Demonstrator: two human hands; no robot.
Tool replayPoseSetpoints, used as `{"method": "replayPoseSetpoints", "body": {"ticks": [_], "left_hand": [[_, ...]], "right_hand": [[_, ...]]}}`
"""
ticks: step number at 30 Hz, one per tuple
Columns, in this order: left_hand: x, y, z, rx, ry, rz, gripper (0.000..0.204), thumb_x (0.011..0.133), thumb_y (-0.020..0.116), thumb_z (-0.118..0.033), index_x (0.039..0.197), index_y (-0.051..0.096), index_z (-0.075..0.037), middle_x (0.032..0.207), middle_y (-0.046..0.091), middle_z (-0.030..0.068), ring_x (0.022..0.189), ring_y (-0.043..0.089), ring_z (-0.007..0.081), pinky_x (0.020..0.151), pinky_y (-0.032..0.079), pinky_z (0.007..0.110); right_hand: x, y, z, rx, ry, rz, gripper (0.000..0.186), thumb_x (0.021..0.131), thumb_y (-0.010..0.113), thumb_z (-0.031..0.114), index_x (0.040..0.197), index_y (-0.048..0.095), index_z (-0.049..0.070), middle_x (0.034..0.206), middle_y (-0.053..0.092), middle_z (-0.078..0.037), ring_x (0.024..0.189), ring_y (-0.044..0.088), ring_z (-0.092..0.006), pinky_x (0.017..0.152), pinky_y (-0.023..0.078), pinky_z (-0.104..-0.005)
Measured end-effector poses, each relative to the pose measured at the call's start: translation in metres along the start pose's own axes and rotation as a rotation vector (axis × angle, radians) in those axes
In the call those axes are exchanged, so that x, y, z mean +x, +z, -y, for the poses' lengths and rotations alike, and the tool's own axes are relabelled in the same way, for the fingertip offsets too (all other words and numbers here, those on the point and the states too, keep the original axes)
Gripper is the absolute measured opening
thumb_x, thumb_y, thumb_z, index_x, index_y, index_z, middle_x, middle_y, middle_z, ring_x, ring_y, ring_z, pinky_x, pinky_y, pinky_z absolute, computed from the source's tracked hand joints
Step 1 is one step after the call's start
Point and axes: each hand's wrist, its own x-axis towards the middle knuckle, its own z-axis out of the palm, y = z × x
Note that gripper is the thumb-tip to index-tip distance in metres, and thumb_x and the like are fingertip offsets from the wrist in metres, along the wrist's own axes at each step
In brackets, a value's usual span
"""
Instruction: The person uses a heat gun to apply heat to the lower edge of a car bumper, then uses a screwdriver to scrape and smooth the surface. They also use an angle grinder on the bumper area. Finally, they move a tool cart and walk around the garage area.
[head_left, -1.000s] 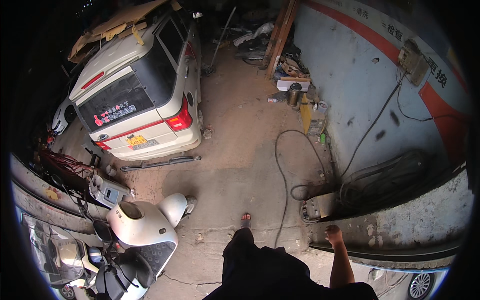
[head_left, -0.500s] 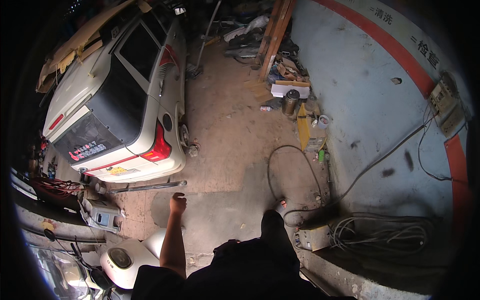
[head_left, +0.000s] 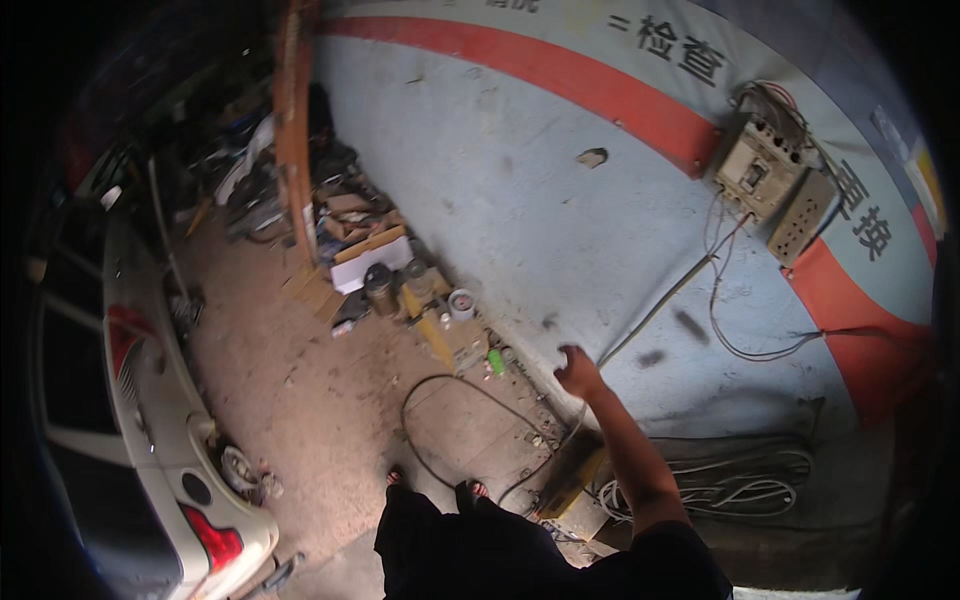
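Observation:
My right hand (head_left: 578, 373) is raised at the end of a bare forearm, in front of the blue wall (head_left: 500, 200). Its fingers look loosely apart and slightly bent, and nothing shows in them. Behind it in the picture, a dark cable (head_left: 652, 310) climbs the wall toward a breaker box (head_left: 757, 172) and a socket panel (head_left: 804, 218); whether the hand touches the cable cannot be told. My left hand is out of the picture. Below, the floor around my feet has a loop of black cable (head_left: 404, 420) on it.
A white van (head_left: 160, 440) stands at the left. Along the wall are a steel thermos (head_left: 379, 290), a yellow box (head_left: 428, 325), a green bottle (head_left: 497, 362) and cardboard. A reddish post (head_left: 293, 150) rises beside a scrap heap. Coiled cable (head_left: 745, 492) lies at lower right.
The view has swung right, bringing the wall and breaker box nearer the middle and the van to the left edge. My left hand has left the picture; my right hand has come in.

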Motion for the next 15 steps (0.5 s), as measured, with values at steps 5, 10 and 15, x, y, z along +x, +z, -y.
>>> {"method": "replayPoseSetpoints", "body": {"ticks": [5, 10, 15], "left_hand": [[0.11, -0.097, -0.285, -0.112, 0.434, -0.139, 0.038, 0.072, 0.07, -0.038, 0.097, 0.068, -0.009, 0.096, 0.069, 0.0125, 0.091, 0.067, 0.0279, 0.079, 0.054, 0.039], [0.164, -0.12, -0.445, 0.089, 0.57, -0.055, 0.048, 0.07, 0.073, -0.046, 0.102, 0.066, -0.01, 0.102, 0.069, 0.0104, 0.097, 0.065, 0.0267, 0.081, 0.053, 0.039], [0.249, -0.126, -0.491, 1.061, 0.557, 0.012, 0.058, 0.069, 0.076, -0.053, 0.107, 0.065, -0.011, 0.107, 0.068, 0.0083, 0.102, 0.064, 0.0255, 0.082, 0.052, 0.039]], "right_hand": [[0.099, -0.245, 0.111, -0.104, -0.172, -0.855, 0.044, 0.079, 0.062, 0.008, 0.121, 0.05, 0.003, 0.116, 0.055, -0.018, 0.084, 0.062, -0.0331, 0.074, 0.052, -0.0423], [0.078, -0.355, 0.157, -0.695, 0.064, -1.337, 0.042, 0.076, 0.063, 0.012, 0.117, 0.056, 0.003, 0.111, 0.059, -0.016, 0.091, 0.061, -0.0347, 0.076, 0.051, -0.0439], [0.056, -0.368, 0.113, -0.972, 0.255, -1.209, 0.061, 0.071, 0.062, 0.008, 0.131, 0.051, 0.004, 0.129, 0.054, -0.016, 0.109, 0.057, -0.0353, 0.09, 0.049, -0.0425]]}}
